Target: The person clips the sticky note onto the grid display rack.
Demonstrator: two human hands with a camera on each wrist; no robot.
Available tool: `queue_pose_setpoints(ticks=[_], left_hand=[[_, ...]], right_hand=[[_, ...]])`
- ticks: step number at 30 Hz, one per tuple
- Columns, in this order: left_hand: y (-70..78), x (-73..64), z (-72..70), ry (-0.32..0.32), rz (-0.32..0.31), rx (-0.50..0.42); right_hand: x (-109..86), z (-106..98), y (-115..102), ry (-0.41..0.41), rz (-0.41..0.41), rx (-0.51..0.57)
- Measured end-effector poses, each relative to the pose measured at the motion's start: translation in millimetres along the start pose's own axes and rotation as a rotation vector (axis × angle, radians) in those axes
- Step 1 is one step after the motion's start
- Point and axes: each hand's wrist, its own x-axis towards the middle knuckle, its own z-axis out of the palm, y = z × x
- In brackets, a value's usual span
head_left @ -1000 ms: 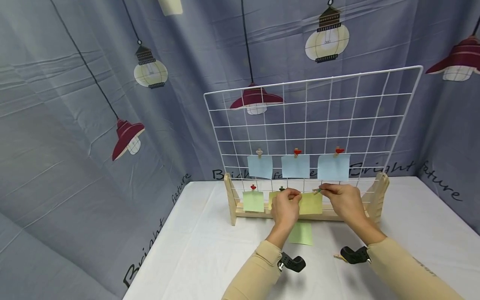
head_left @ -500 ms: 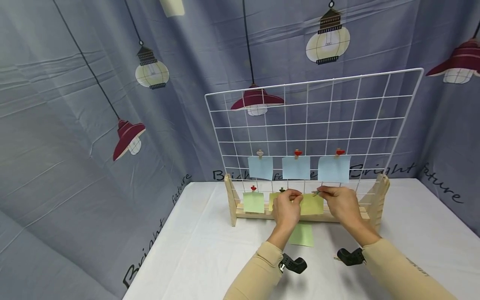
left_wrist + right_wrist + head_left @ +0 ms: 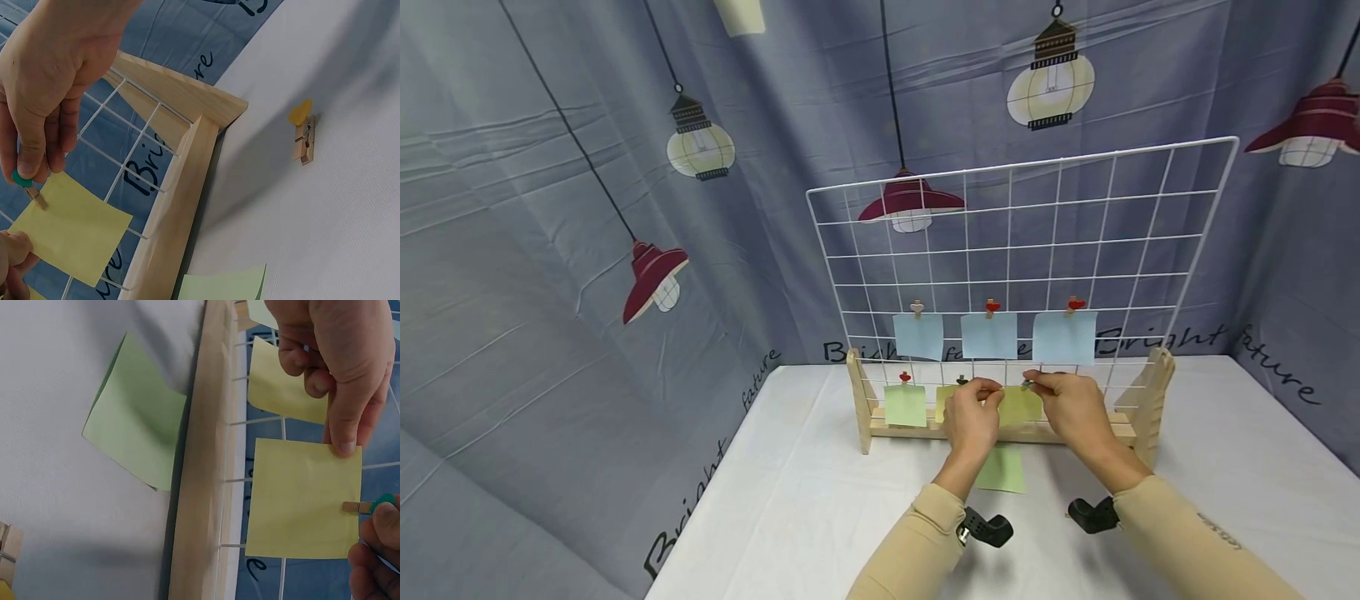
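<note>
My left hand (image 3: 972, 417) pinches the edge of a yellow sticky note (image 3: 300, 500) between thumb and finger, against the lower part of a white wire grid (image 3: 1011, 247). My right hand (image 3: 1075, 408) pinches a small wooden clothespin (image 3: 356, 507) with a green top. In the right wrist view its jaws overlap the note's edge; whether they also grip the wire cannot be told. Another yellow note (image 3: 284, 384) hangs beside it, partly behind my left hand in the head view.
Three blue notes (image 3: 990, 336) hang in a row above, held by heart clothespins. A pale green note (image 3: 906, 405) hangs at lower left. On the table (image 3: 805, 500) lie a green note (image 3: 1002, 469) and a clothespin with a yellow top (image 3: 304, 132). A wooden stand (image 3: 1152, 406) supports the grid.
My right hand has shifted slightly left with the clothespin, closer to the note's middle top. My left hand stays on the note's edge.
</note>
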Motion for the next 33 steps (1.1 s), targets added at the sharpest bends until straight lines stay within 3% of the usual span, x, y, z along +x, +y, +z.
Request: queue_pose_setpoints(ticks=[12, 26, 33], left_hand=[[-2.7, -2.0, -1.4, -0.005, 0.026, 0.006], [-5.4, -8.2, -5.3, 0.005, 0.044, 0.003], [-6.8, -15.8, -16.6, -0.029, 0.038, -0.034]], right_hand=[[-4.4, -1, -2, 0.027, -0.037, -0.005], [-13.6, -2, 0, 0.135, -0.072, 0.0], [-26.6, -9, -4, 0.068, -0.001, 0.053]])
